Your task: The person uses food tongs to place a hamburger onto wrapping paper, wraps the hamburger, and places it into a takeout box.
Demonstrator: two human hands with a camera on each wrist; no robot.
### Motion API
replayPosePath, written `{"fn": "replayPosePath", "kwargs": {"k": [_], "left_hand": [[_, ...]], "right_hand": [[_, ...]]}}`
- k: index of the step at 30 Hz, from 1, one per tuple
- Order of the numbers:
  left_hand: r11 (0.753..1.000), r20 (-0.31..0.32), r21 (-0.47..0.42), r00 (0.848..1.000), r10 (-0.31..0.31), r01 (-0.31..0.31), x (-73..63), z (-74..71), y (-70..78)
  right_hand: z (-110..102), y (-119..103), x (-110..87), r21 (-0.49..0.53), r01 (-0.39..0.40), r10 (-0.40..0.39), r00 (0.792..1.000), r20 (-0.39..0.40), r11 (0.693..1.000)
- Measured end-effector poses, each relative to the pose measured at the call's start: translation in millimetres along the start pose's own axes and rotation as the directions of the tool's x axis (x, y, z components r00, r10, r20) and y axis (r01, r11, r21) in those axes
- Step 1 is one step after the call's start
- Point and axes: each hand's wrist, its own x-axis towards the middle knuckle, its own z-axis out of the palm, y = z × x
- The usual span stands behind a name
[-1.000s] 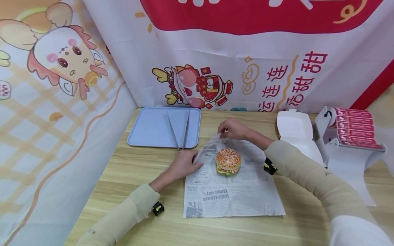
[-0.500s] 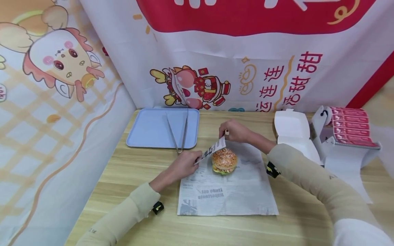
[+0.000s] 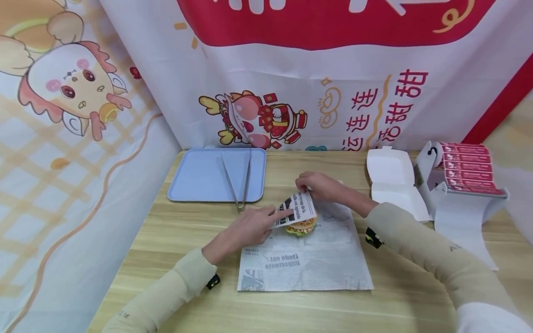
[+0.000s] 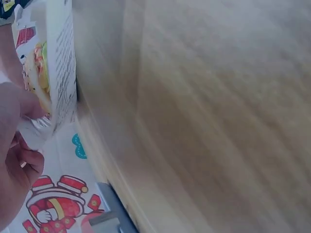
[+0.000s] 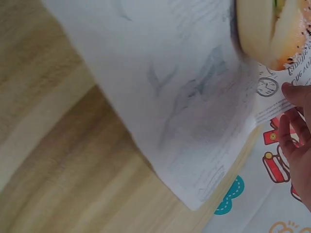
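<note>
A sesame-bun hamburger sits on a newsprint-patterned sheet of wrapping paper, its top partly covered by the folded-over corner. My left hand holds the fold at the burger's left, the index finger stretched across the printed flap. In the left wrist view, paper stands beside the burger, close to those fingers. Behind the burger, my right hand pinches the flap's far edge. The right wrist view shows that thumb and fingers on the printed paper, near the bun.
On the wooden table, a blue tray stands at the back left with metal tongs lying across it. At right are an open white takeaway box and a dispenser with a red label roll.
Both hands have brought the paper's far-left corner up and over the burger, covering much of its bun. The left index finger now lies along the flap. The head view has shifted slightly.
</note>
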Motion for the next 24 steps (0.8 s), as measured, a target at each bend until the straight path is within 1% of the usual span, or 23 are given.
{"fn": "replayPosePath", "kwargs": {"k": [2, 5, 9, 12, 14, 16, 19, 21, 24], "left_hand": [[1.000, -0.001, 0.010, 1.000, 0.022, -0.022, 3.8, 0.9, 1.7], [0.999, 0.014, 0.012, 0.999, 0.037, -0.037, 11.8, 1.2, 4.7], [0.999, 0.095, 0.002, 0.994, 0.050, -0.050, 20.6, -0.2, 10.2], [0.998, 0.168, -0.023, 0.984, 0.063, -0.060, 23.3, -1.1, 13.5], [0.997, 0.197, -0.038, 0.978, 0.069, -0.063, 23.1, -0.7, 15.2], [0.997, 0.204, -0.041, 0.976, 0.076, -0.069, 22.1, 0.7, 16.2], [0.996, 0.193, -0.023, 0.977, 0.092, -0.089, 21.8, 3.2, 16.6], [0.995, 0.188, -0.014, 0.977, 0.103, -0.102, 22.5, 4.1, 17.0], [0.994, 0.199, -0.018, 0.974, 0.110, -0.108, 23.9, 4.0, 18.0]], "right_hand": [[3, 1, -1.8, -0.003, -0.011, 0.011, 1.000, 0.004, 1.000], [7, 1, -3.8, 0.003, -0.027, 0.027, 1.000, 0.003, 1.000], [11, 1, -5.9, 0.011, -0.058, 0.058, 0.998, 0.010, 0.998], [14, 2, -7.2, 0.010, -0.086, 0.086, 0.996, 0.000, 0.996], [14, 2, -8.0, -0.001, -0.093, 0.093, 0.995, -0.022, 0.996], [14, 3, -7.7, -0.041, -0.080, 0.078, 0.996, -0.047, 0.996], [12, 7, -6.5, -0.115, -0.039, 0.031, 0.997, -0.070, 0.993], [11, 11, -5.7, -0.172, -0.016, 0.005, 0.998, -0.067, 0.985], [10, 19, -5.5, -0.243, -0.015, 0.004, 0.999, -0.046, 0.970]]}}
